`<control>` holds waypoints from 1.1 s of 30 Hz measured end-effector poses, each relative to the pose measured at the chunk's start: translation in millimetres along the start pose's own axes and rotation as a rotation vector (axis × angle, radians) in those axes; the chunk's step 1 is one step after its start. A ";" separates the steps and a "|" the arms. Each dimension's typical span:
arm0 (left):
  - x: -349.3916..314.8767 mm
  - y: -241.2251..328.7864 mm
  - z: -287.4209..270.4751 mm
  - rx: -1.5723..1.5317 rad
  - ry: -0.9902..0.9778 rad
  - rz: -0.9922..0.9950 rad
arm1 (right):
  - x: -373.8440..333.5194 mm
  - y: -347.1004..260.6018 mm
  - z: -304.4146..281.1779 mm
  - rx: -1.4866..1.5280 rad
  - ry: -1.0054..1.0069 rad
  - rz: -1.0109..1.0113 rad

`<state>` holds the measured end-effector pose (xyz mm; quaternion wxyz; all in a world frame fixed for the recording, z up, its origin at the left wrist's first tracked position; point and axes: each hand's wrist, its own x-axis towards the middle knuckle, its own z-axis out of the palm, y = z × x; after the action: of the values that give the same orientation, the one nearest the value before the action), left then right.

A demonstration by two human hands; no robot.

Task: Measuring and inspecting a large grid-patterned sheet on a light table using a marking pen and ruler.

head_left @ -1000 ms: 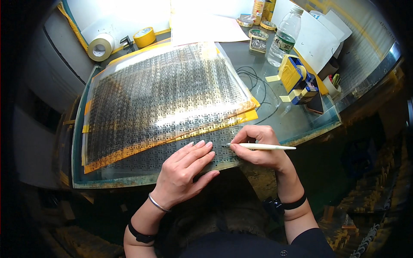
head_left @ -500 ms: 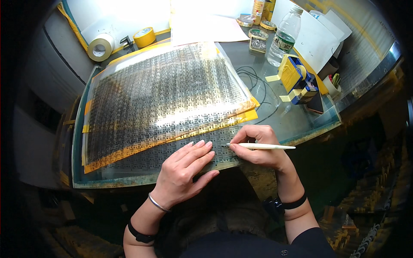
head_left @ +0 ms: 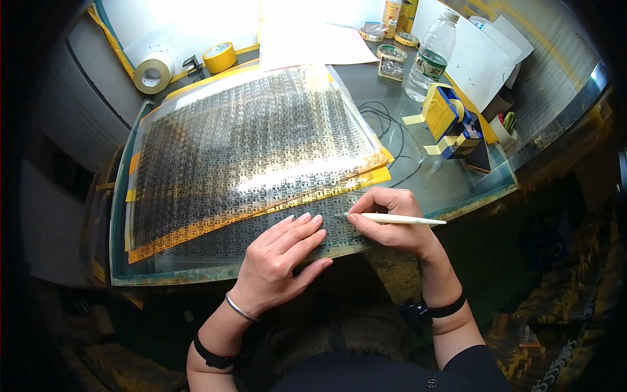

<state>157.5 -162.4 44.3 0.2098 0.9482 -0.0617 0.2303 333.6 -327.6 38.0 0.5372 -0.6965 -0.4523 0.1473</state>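
My left hand (head_left: pixel 277 251) lies flat with stretched fingers on the near strip of a clear film (head_left: pixel 212 247) printed with rows of small dark marks. In a pinch between thumb and fingers, my right hand (head_left: pixel 395 225) holds a slim white pen-shaped tool (head_left: pixel 415 220). Its thin tip points left, at the film just right of my left fingertips. Whether the tip touches the film I cannot tell. Beyond both hands, a stack of printed clear sheets (head_left: pixel 241 130) with orange-yellow edges covers much of the glass-topped table (head_left: pixel 450 189).
At the back left stand a wide tape roll (head_left: pixel 153 73) and a yellow tape roll (head_left: pixel 219 57). A water bottle (head_left: pixel 431 59), a small box of bits (head_left: pixel 391 66) and a blue-and-yellow tape dispenser (head_left: pixel 454 124) stand to the right. A thin black cable (head_left: pixel 400 134) lies beside the stack.
The tip of the pen-shaped tool has shifted slightly right and away from me, with small movement of my right fingers. My left hand has stayed in place.
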 end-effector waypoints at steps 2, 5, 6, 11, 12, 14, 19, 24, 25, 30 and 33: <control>-0.5 -0.5 0.4 -0.002 0.003 -0.001 | -1.2 1.5 -3.4 0.015 -0.066 -0.013; -1.5 -1.4 1.0 -0.002 0.004 -0.003 | -1.4 0.1 -0.3 0.036 -0.010 0.047; -1.1 -1.2 1.1 -0.002 0.004 -0.001 | -0.8 0.6 0.5 0.017 0.011 0.037; -0.8 -0.7 0.5 -0.004 0.008 -0.001 | -1.9 3.7 -2.2 0.054 -0.048 0.036; -0.7 -0.8 0.7 -0.006 0.007 -0.001 | -1.4 3.7 -1.5 0.036 -0.025 0.034; -0.5 -0.5 0.7 -0.005 0.007 -0.002 | -0.3 3.0 0.5 0.001 0.021 0.030; -1.1 -0.5 0.6 -0.001 0.012 -0.007 | -1.4 2.3 -1.2 0.024 -0.020 0.022; -0.3 -0.1 0.9 -0.004 0.012 -0.005 | 0.3 3.1 1.9 -0.005 0.031 -0.011; -0.2 0.0 0.9 -0.004 0.012 -0.005 | 0.1 1.6 1.2 -0.010 0.017 -0.010; -0.7 -0.5 1.1 -0.004 0.011 -0.005 | -1.0 -1.1 -2.4 -0.003 -0.049 -0.014; -0.4 0.5 1.0 -0.002 0.014 -0.007 | -1.3 0.1 1.2 0.001 -0.005 -0.001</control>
<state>157.4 -163.3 43.4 0.2121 0.9465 -0.0574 0.2363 332.1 -327.9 37.1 0.5365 -0.6958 -0.4538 0.1488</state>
